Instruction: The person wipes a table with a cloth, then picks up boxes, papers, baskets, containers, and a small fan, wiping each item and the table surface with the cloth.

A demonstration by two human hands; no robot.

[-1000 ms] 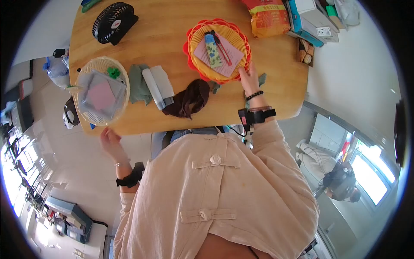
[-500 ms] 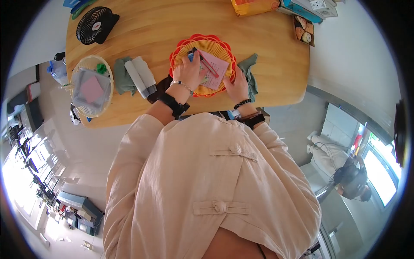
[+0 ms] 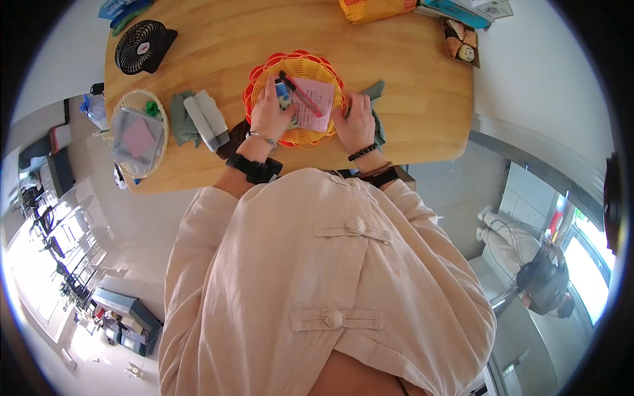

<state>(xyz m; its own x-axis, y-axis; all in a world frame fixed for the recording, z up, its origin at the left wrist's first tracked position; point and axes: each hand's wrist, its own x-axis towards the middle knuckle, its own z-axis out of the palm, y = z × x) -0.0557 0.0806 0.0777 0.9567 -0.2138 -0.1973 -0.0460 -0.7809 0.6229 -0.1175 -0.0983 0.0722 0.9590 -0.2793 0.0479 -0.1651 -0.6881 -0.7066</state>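
The half-curled left hand (image 3: 267, 119) partly hides a floral tube (image 3: 283, 96) in the wicker basket (image 3: 316, 66) — the half-closed right hand (image 3: 357, 124) at its rim — both grips unclear.

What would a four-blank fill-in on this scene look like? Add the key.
1. The sheet of paper in the red-rimmed basket is coloured ____.
2. The fan on the table is coloured ____.
3. The hand nearer the fan is the person's ____ one.
4. The other hand, by the basket's edge, has a bracelet of black ____ at its wrist.

Missing words: pink; black; left; beads.
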